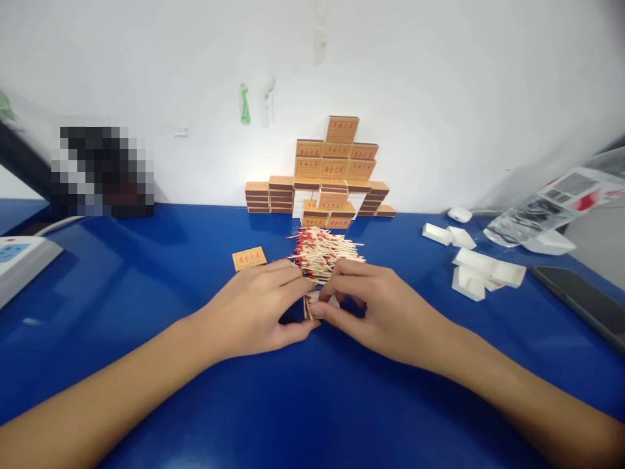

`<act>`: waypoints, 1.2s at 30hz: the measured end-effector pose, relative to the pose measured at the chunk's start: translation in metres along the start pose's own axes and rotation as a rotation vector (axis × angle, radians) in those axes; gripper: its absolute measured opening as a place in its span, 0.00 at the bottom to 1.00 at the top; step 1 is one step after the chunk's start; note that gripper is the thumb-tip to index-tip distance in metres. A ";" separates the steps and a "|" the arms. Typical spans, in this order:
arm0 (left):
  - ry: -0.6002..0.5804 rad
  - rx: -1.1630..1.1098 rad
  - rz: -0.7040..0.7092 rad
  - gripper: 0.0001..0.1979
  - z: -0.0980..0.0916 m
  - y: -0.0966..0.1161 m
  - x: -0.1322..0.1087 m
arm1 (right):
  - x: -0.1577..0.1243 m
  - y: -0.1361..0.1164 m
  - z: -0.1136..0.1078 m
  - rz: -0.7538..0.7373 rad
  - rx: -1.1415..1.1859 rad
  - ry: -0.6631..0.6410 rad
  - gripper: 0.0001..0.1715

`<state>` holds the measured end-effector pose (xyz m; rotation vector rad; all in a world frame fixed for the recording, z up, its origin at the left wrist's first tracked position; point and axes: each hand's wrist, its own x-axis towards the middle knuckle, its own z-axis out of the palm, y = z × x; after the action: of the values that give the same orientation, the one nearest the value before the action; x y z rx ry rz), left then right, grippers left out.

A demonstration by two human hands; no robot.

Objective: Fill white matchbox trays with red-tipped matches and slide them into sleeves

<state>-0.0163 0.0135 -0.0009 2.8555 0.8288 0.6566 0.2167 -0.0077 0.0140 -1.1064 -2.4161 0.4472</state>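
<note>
A small white matchbox tray (334, 301) lies low in front of the match pile, mostly covered by my fingers. My left hand (254, 305) grips its left end, thumb on the near side and fingers on the far side. My right hand (378, 303) is closed over the tray from the right, thumb and fingertips pinching at matches (309, 308) inside. Exactly how many it holds is hidden. Just beyond both hands spreads a heap of loose red-tipped matches (322, 251). An orange matchbox sleeve (249, 258) lies flat beyond my left hand.
Stacked matchboxes (334, 169) stand against the white wall. Several white trays (471, 280) lie at right, beside a dark phone (581, 303), a clear plastic bottle (517, 218) and a white earphone case (459, 214). A power strip (29, 260) sits on the blue table (312, 404) at far left.
</note>
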 end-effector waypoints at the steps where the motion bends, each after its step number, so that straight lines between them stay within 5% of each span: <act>1: -0.003 0.002 -0.002 0.07 0.001 0.000 0.000 | 0.000 -0.003 0.001 0.023 0.019 -0.007 0.13; 14: 0.043 0.013 0.009 0.08 0.005 0.004 0.000 | 0.000 0.001 -0.006 0.090 -0.004 -0.092 0.09; 29: 0.033 0.002 0.000 0.09 0.003 0.005 0.000 | -0.002 0.006 -0.005 -0.036 -0.087 -0.166 0.12; 36: -0.013 -0.043 -0.034 0.10 0.000 0.008 -0.001 | 0.003 0.025 -0.019 -0.030 -0.118 0.042 0.08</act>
<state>-0.0131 0.0065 0.0000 2.7981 0.8496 0.6424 0.2404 0.0128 0.0197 -1.1158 -2.4454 0.2719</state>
